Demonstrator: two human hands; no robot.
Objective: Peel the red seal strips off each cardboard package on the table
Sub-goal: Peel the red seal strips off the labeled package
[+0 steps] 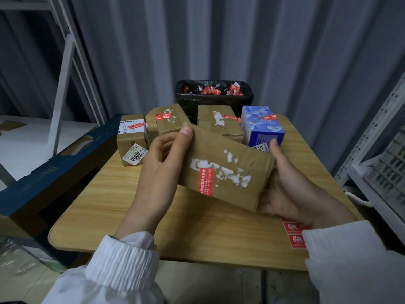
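Head view. I see both hands holding one cardboard package tilted above the wooden surface. Left hand grips its upper-left end, thumb on top, other fingers curled behind. Right hand cups the lower-right end from beneath, thumb up beside the edge. A red seal strip sits on the pkg's top face, next to white torn patches. Four more pkgs stand at the far edge: brown box w/ labels, two brown boxes, blue box, each w/ red strip. Behind: black bin w/ red scraps. Red stickers lie near right wrist.
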